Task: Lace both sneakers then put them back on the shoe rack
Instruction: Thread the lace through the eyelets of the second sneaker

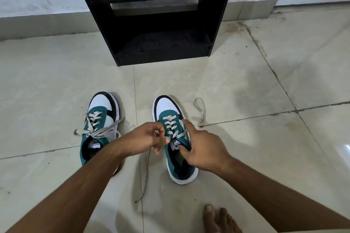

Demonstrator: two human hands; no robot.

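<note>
Two green, white and black sneakers stand on the tiled floor, toes pointing at the rack. The left sneaker [102,111] has its grey lace crossed and hanging loose over its sides. The right sneaker [168,108] is laced up most of its eyelets. My left hand [145,138] pinches one end of the right sneaker's lace [144,174], which trails down over the floor. My right hand [204,149] grips that sneaker's collar and tongue. The lace's other end [201,109] loops on the floor to the right of the shoe.
A black shoe rack [161,56] stands against the white wall straight ahead, its dusty lower shelf bare. My bare foot [217,219] rests on the tiles at the bottom right. Beige floor tiles [265,85] stretch to both sides.
</note>
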